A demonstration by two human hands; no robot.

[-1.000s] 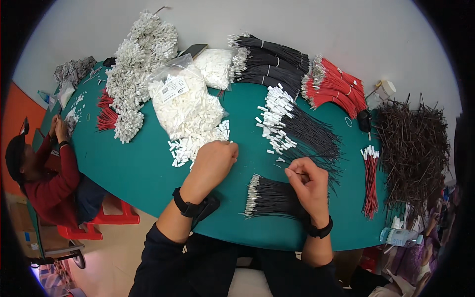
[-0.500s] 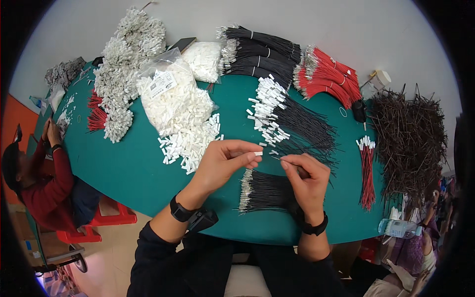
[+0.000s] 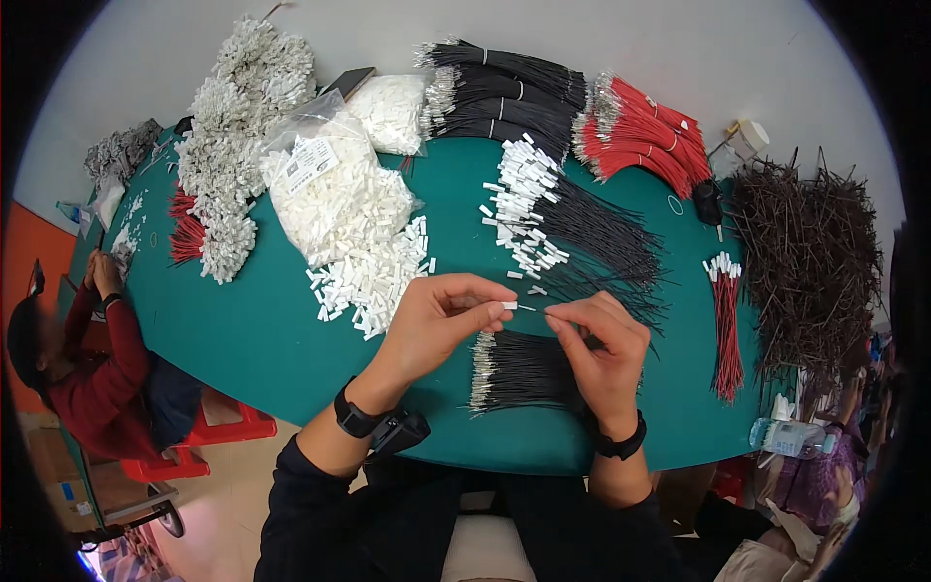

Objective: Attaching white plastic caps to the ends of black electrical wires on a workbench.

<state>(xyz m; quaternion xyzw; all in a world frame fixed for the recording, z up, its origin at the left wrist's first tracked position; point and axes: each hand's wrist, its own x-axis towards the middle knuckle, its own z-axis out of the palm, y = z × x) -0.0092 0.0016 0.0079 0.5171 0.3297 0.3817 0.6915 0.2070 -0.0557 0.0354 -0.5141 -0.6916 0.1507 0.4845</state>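
Over green table [image 3: 272, 364], left hand [image 3: 434, 325] pinching white sleeve [image 3: 509, 306], thumb against forefinger; right hand [image 3: 611, 344] closing tightly on black wire [image 3: 539, 310], silver tip pointing at sleeve's right end, entry too small to tell. Wire bundle [image 3: 529, 371] lying partly beneath right hand; sleeve pile [image 3: 373, 276] spreading beyond left.

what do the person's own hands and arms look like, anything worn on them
The left hand and right hand are gloveless. Dark fabric sleeves stop short of the wrists. A black strap-like band circles each wrist; a bulky black device sits by the left one, attachment unclear.
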